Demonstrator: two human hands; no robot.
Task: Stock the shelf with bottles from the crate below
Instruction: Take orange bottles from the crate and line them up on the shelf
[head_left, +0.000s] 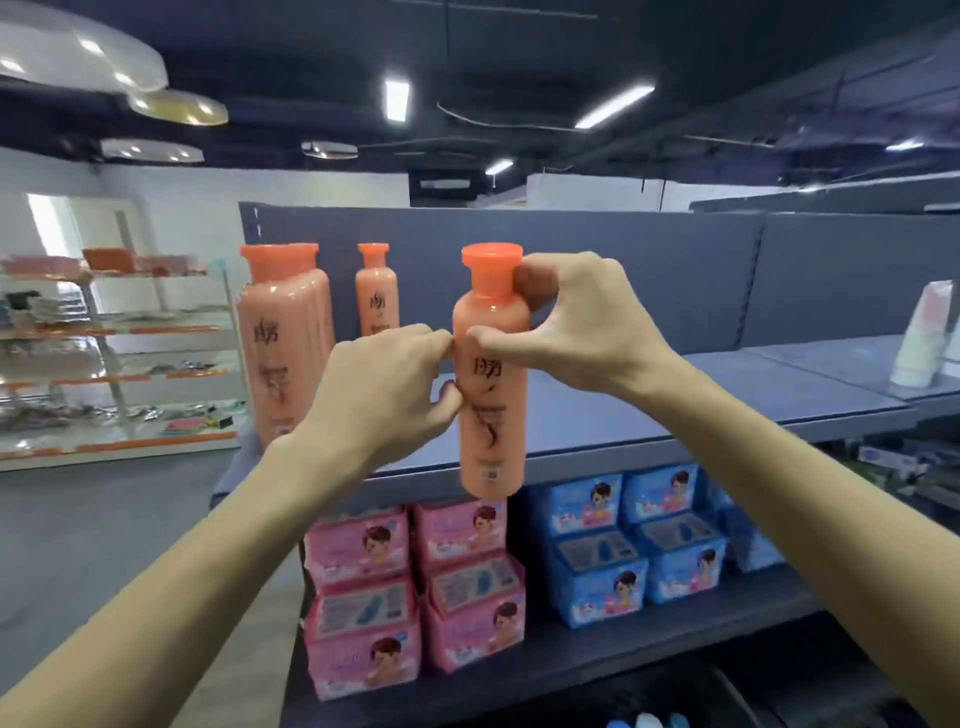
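An orange bottle (491, 415) with an orange cap is held upright in front of the top shelf (675, 405), its base level with the shelf's front edge. My right hand (582, 322) grips its neck and shoulder, thumb across the front. My left hand (384, 384) pinches its left side with curled fingers. A row of matching orange bottles (283, 338) stands at the shelf's left end, and one more orange bottle (376, 291) stands further back. The crate is mostly out of view; a few bottle caps (647, 719) show at the bottom edge.
Pink packs (410, 587) and blue packs (639, 545) fill the shelf below. A white stack of cups (922, 338) stands at the top shelf's right. The grey back panel (623, 270) rises behind. A glass display rack (114, 353) stands across the aisle at left.
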